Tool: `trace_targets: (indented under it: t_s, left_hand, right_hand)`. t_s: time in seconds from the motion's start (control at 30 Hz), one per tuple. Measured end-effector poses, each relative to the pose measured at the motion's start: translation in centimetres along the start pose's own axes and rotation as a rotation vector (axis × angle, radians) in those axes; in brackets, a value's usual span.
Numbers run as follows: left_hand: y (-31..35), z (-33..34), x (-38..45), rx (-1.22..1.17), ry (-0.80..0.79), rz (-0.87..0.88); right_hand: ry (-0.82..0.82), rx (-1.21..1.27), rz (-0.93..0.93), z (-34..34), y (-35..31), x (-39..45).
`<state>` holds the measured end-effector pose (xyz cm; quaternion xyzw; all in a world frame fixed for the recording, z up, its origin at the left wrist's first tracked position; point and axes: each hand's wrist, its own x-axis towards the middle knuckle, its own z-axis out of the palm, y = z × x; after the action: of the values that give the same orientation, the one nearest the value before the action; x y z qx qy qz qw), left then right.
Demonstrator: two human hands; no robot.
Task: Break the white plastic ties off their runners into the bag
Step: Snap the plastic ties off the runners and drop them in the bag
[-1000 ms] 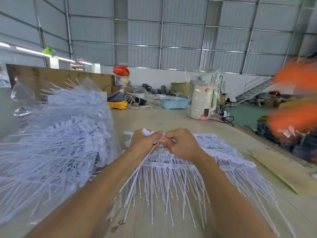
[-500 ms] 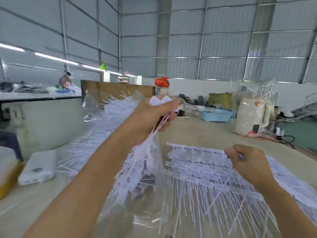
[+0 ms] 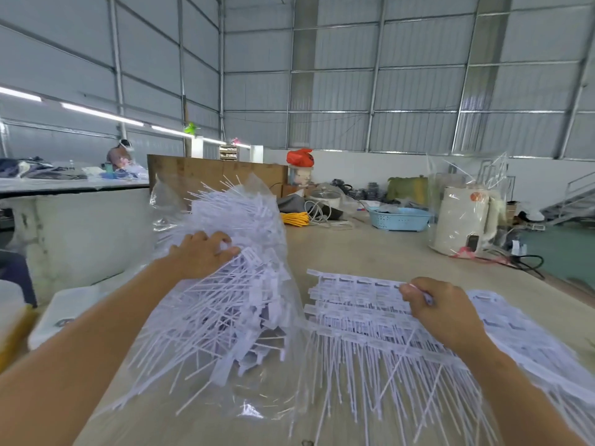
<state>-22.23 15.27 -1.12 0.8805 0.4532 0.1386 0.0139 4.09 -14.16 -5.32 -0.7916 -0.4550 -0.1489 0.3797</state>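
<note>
Pinched between the thumb and curled fingers of the right hand [image 3: 446, 312] was a thin white piece at the top of the stacked runners [image 3: 360, 304]; whether it was a tie or a runner strip could not be made out, because the hand covered most of it. That hand lay on the stack itself, near the right edge of the worktop [image 3: 370, 249].

Over at the left edge, the left hand [image 3: 203, 254] rested knuckles-up on the heap inside the clear plastic bag [image 3: 257, 375]. Its fingertips curled down among the loose white ties [image 3: 225, 304] and were hidden there, so I could not tell whether they gripped anything.

Both forearms ran off the bottom of the view. The tails of the ties on the runners fanned toward the near edge and were cut off there and at the right. Motion blur softened the printing on the tie heads.

The bag bulged with broken-off ties, several poking out past its open mouth at the far side. Toward the far right corner a blue basket [image 3: 399, 218] held something dark that was too small to identify, and beside it a white kettle [image 3: 463, 220] stood wrapped in clear plastic.
</note>
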Motion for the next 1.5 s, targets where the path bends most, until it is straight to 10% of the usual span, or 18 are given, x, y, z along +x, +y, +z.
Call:
trace_targets:
  t_s: [0.2,0.3,0.6,0.87,1.07,1.5]
  left_hand:
    - [5.3,-5.9,-2.3,0.349,0.089,-0.016]
    - [11.5,-5.6,-4.3,-0.016,0.377,0.179]
    - [23.8,6.7,-5.4,-1.057,-0.353,0.316]
    - [24.2,8.5,-5.5,-1.205,-0.079,0.272]
    - [24.0,8.8,-6.5,-1.407,-0.388,0.200]
    - [24.8,8.8,-5.5,-1.213,-0.213,0.102]
  right_hand:
    - [-0.087,0.019,0.045,1.4,0.3,-0.3]
    - [-0.085,0.127,0.040,1.6,0.5,-0.3]
    - [-0.133,0.260,-0.012,1.9,0.7,-0.4]
    - [-0.284,0.089,0.090,0.6,0.9,-0.4]
    - [-0.275,0.134,0.014,0.2,0.2,-0.6]
    - [-0.167,-0.251,-0.033,0.6,0.7,-0.2]
